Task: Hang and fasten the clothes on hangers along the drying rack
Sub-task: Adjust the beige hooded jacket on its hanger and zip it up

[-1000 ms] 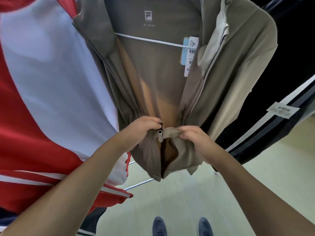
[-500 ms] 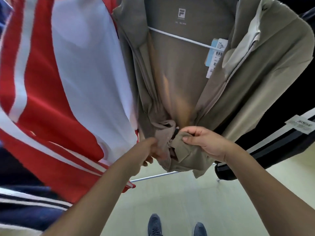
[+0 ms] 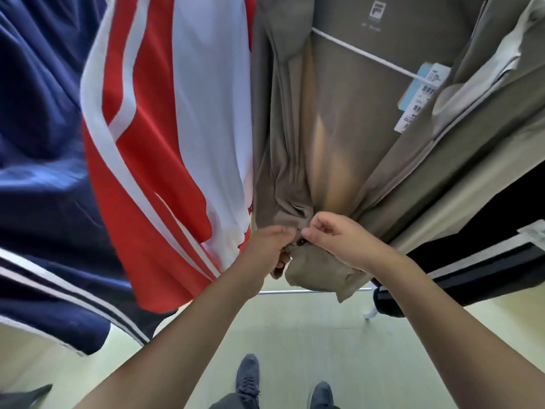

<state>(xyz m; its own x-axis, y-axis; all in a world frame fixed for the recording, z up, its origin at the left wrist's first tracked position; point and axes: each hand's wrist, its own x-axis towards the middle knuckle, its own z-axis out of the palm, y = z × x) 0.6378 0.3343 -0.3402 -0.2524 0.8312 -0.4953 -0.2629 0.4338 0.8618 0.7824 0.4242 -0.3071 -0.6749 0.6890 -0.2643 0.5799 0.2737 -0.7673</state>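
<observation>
A khaki zip jacket [image 3: 339,119] hangs open on a white hanger [image 3: 365,54], with paper tags [image 3: 418,93] near its right front. My left hand [image 3: 269,246] grips the bottom of the jacket's left front edge. My right hand [image 3: 336,234] pinches the right front edge beside the dark zipper slider [image 3: 301,241]. Both hems are bunched together between my hands. The zipper's teeth at the bottom are hidden by my fingers.
A red and white jacket [image 3: 177,143] hangs just left of the khaki one, and a navy striped garment [image 3: 44,172] further left. A black garment with pale stripes [image 3: 486,261] hangs at the right. A metal rack bar [image 3: 283,292] crosses low behind. My shoes [image 3: 249,379] stand on a pale floor.
The view has swung left, bringing the navy garment into sight. My hands have drawn closer together at the jacket's bottom hem, and the zipper slider now sits between my fingertips.
</observation>
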